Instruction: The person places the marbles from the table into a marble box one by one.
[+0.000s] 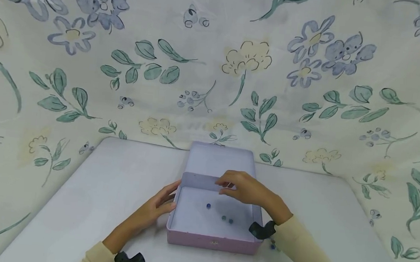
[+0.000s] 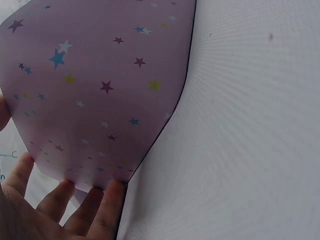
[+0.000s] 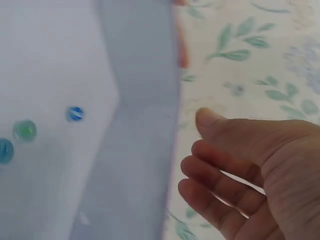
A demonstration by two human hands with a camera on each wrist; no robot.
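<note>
The left hand (image 1: pixel 156 203) rests unclenched against the star-printed box's (image 1: pixel 189 239) left side; empty right hand (image 1: pixel 246 187) hovers above it; three marbles (image 1: pixel 209 206) lie inside.

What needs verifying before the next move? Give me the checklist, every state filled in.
1. Lid open: ok, it is folded back behind the box.
2. Left hand on the box: ok, fingertips touch its side.
3. Right hand empty: ok, nothing shows in its fingers.
4. Marbles inside visible: ok, three show.
5. Count of small balls outside, right of the box: cannot tell, too small.
</note>
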